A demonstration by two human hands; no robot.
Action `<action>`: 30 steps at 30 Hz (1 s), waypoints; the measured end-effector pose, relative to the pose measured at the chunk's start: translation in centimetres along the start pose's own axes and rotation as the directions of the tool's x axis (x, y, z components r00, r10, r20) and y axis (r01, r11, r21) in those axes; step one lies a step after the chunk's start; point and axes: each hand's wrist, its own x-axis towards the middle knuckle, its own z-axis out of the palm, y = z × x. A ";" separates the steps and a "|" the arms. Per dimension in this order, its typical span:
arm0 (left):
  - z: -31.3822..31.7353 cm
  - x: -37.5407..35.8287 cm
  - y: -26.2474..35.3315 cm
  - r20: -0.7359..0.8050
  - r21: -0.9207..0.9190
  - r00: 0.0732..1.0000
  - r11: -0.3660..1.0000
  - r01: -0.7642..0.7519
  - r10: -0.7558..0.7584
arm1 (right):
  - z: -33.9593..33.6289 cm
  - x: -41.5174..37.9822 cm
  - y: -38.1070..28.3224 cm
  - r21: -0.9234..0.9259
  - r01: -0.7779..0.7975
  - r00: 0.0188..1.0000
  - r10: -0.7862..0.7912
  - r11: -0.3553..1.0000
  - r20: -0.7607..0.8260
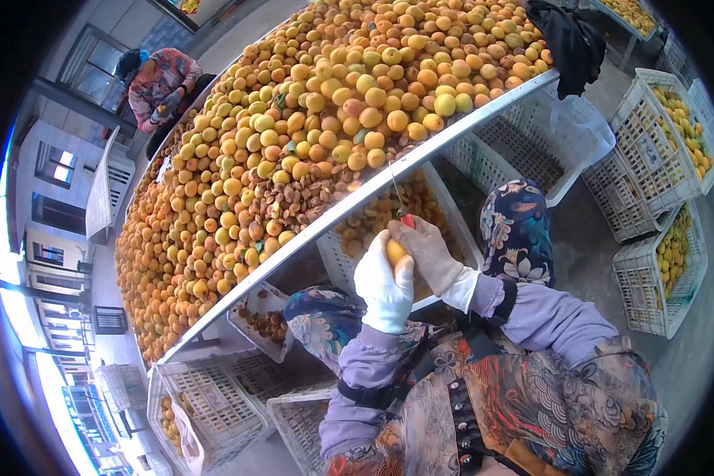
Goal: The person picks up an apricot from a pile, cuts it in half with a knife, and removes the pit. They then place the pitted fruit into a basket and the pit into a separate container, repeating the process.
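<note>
My left hand (384, 283), in a white glove, is closed around a yellow-orange apricot (395, 252) in front of my chest. Right beside it, my right hand (428, 255), in a greyer, stained glove, is closed on a small tool with a red handle (407, 220); a thin metal part points up from it. Both hands touch near the fruit. Below them stands a crate of apricot pieces (371, 216). Beyond the metal table edge (325, 222), a large heap of apricots (293, 135) covers the table, with brown pits (287, 198) near the edge.
Across the table at the upper left sits a person (157, 89) with gloved hands. White crates of fruit (646, 151) are stacked at right, others (214, 397) stand at lower left. A black cloth (567, 44) hangs over the table corner near a plastic-lined crate (567, 151).
</note>
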 end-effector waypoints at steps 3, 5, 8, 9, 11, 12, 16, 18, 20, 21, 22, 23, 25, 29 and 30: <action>0.9 0.2 0.4 -0.028 -0.158 0.977 0.966 0.203 -0.210 | 0.1 0.3 0.5 -0.037 0.028 0.999 -0.030 0.999 -0.035; 1.2 0.1 0.8 -0.015 -0.194 0.960 0.942 0.272 -0.280 | 0.0 0.5 0.8 -0.012 0.017 0.998 -0.017 1.000 -0.054; 1.7 -0.1 0.3 -0.017 -0.239 0.934 0.909 0.342 -0.356 | -0.3 0.9 1.8 -0.074 0.051 0.997 -0.055 0.996 -0.060; 1.8 -0.3 -0.3 -0.034 -0.249 0.931 0.906 0.343 -0.362 | -0.3 0.9 2.4 -0.186 0.106 0.992 -0.116 0.977 -0.044; 3.0 -1.5 -2.5 0.052 -0.498 0.853 0.727 0.472 -0.519 | -0.9 0.9 3.7 -0.359 0.187 0.981 -0.193 0.914 0.019; 2.8 -0.9 -2.3 0.173 -0.693 0.759 0.470 0.547 -0.628 | -0.6 0.7 3.1 -0.360 0.187 0.981 -0.193 0.914 0.020; 1.2 0.4 -1.7 0.535 -0.750 0.371 -0.225 0.621 -0.759 | -0.7 -0.3 1.5 -0.253 0.097 0.990 -0.068 0.962 0.122; 1.3 0.0 -2.6 0.493 -0.783 0.330 -0.244 0.572 -0.805 | -0.9 -0.6 1.7 -0.195 0.152 0.983 -0.127 0.969 0.133; 0.3 -1.3 -4.7 0.707 -0.705 0.508 -0.431 0.564 -0.492 | -0.9 -0.8 0.1 -0.089 0.047 0.994 -0.038 0.995 0.107; -0.3 -0.8 -3.7 0.683 -0.720 0.443 -0.433 0.542 -0.581 | -1.5 -0.4 -0.1 -0.160 0.084 0.987 -0.059 0.984 0.153; -0.6 -0.8 -3.5 0.679 -0.723 0.444 -0.432 0.539 -0.585 | -2.2 0.1 -0.1 -0.228 0.120 0.977 -0.075 0.966 0.198; -0.8 -0.9 -3.4 0.671 -0.729 0.447 -0.418 0.542 -0.591 | -2.9 1.1 0.5 -0.377 0.117 0.974 -0.031 0.919 0.226; -1.2 -1.0 -3.1 0.649 -0.747 0.478 -0.375 0.549 -0.592 | -3.0 1.8 0.4 -0.596 0.176 0.979 -0.079 0.784 0.185; -1.5 -1.4 -2.9 0.679 -0.719 0.431 -0.423 0.551 -0.594 | -1.2 1.5 -0.8 -0.575 0.198 0.980 -0.157 0.794 0.121; -1.7 -1.6 -2.5 0.677 -0.721 0.427 -0.425 0.547 -0.599 | -0.3 0.7 -2.0 -0.356 0.010 0.998 0.012 0.934 0.061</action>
